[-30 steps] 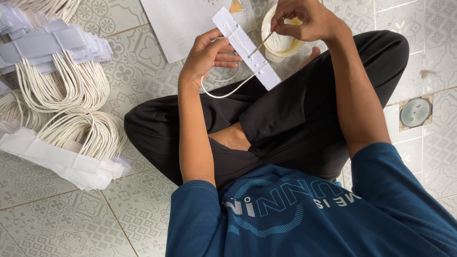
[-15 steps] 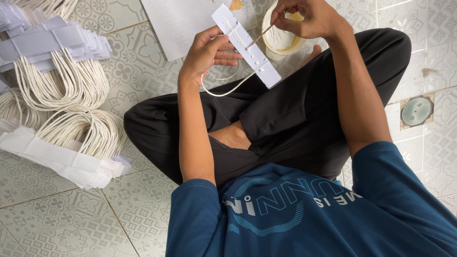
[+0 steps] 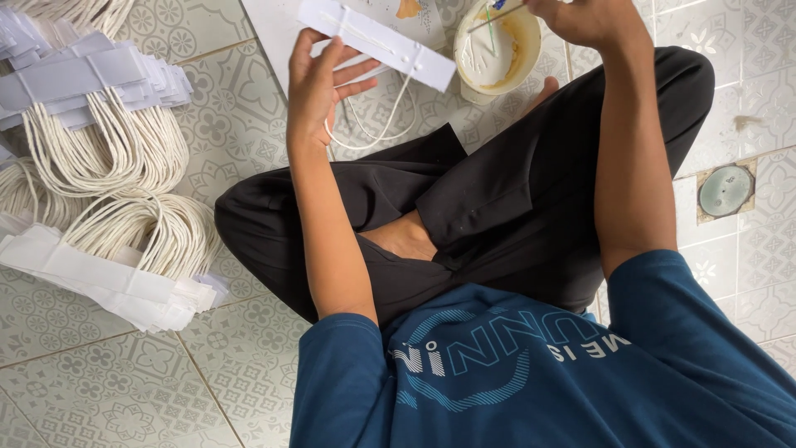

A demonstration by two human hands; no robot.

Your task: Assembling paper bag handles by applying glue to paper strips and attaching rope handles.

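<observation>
Two bare hands work above crossed legs on the tiled floor (image 3: 99, 390). Since a moment ago the left hand (image 3: 319, 83) has swung the long white paper strip with its looped white cord handle (image 3: 377, 37) leftward and flatter, fingers clasped around its near end. Meanwhile the right hand (image 3: 589, 18) has carried its thin stick (image 3: 493, 17), pinched between the fingers, over to the round white glue tub (image 3: 497, 46), so the strip's face now lies open. Stacks of finished white cord handles (image 3: 108, 149) lie to the left.

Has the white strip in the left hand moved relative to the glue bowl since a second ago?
Yes. The white strip in the left hand has swung nearly level; it slanted steeply beside the glue bowl before.
</observation>
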